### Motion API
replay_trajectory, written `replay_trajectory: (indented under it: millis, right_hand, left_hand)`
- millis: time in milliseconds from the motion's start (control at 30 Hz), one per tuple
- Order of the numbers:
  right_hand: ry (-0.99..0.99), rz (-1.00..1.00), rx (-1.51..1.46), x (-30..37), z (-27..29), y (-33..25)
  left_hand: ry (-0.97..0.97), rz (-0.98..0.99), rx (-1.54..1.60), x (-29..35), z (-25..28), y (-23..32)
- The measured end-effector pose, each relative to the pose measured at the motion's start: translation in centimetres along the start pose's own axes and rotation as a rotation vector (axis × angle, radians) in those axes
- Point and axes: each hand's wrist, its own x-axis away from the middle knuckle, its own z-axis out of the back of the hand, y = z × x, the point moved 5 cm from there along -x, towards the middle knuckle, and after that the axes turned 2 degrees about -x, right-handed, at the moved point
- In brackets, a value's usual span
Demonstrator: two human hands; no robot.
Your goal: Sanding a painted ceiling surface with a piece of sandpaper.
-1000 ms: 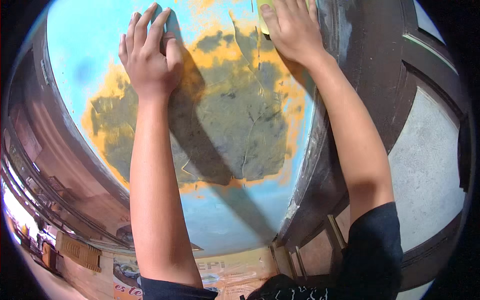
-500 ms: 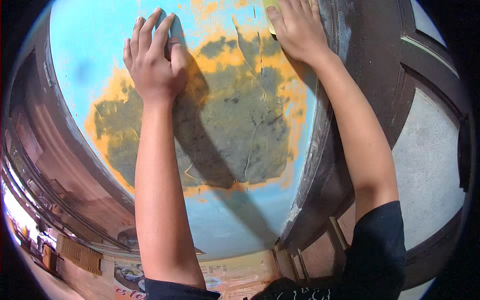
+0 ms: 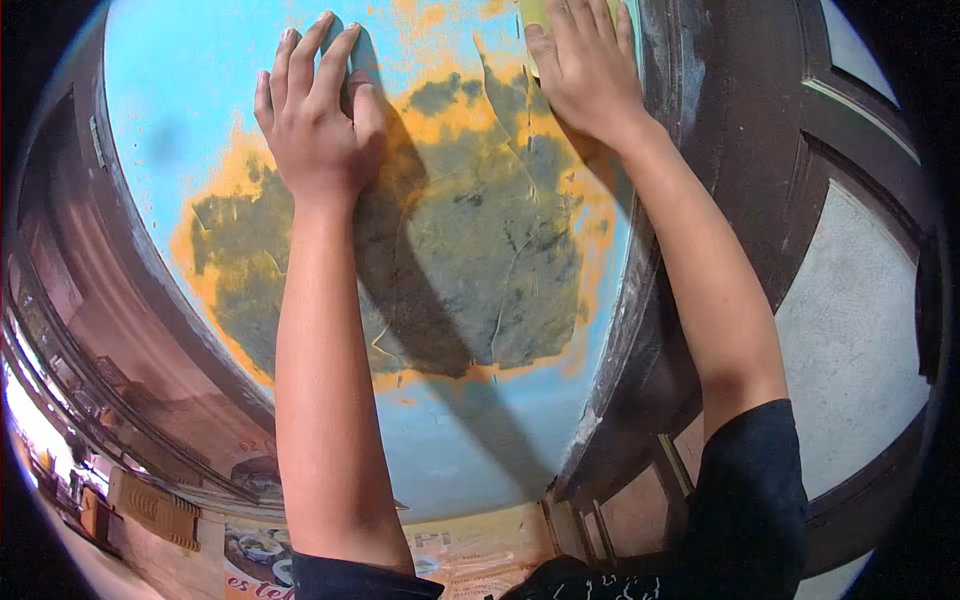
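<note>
In front of me is a light blue wall panel (image 3: 450,450) with a large worn patch (image 3: 470,240), dark grey-green in the middle and ragged orange at its edges. My left hand (image 3: 320,125) lies on the panel at the patch's upper left, its fingers stretched out and nothing visible in it. At the upper right, my right hand (image 3: 590,75) presses a flat yellow sheet (image 3: 533,12) against the surface. That sheet is mostly covered by the palm and fingers and cut off by the picture's top. Thin cracks run through the patch.
A dark frame (image 3: 640,290) with chipped paint borders the panel on the right, beside a dark door with pale panels (image 3: 850,330). Below are a printed poster (image 3: 480,560) and a brown slatted object (image 3: 155,510) at lower left.
My right hand has slid slightly left and down over the panel with the yellow sheet under it. The left hand keeps its place on the panel; the whole view has shifted a little.
</note>
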Motion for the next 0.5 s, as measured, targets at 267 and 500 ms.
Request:
replay_trajectory:
  millis: [267, 500]
  right_hand:
    - [0.016, -0.056, 0.042, -3.1, 0.4, -0.2]
    - [0.065, 0.047, -0.014, 0.7, -1.1, -1.9]
  left_hand:
    - [0.026, -0.065, -0.004, -0.2, 0.0, -0.1]
    - [0.034, -0.054, -0.015, -0.4, 0.7, 0.0]
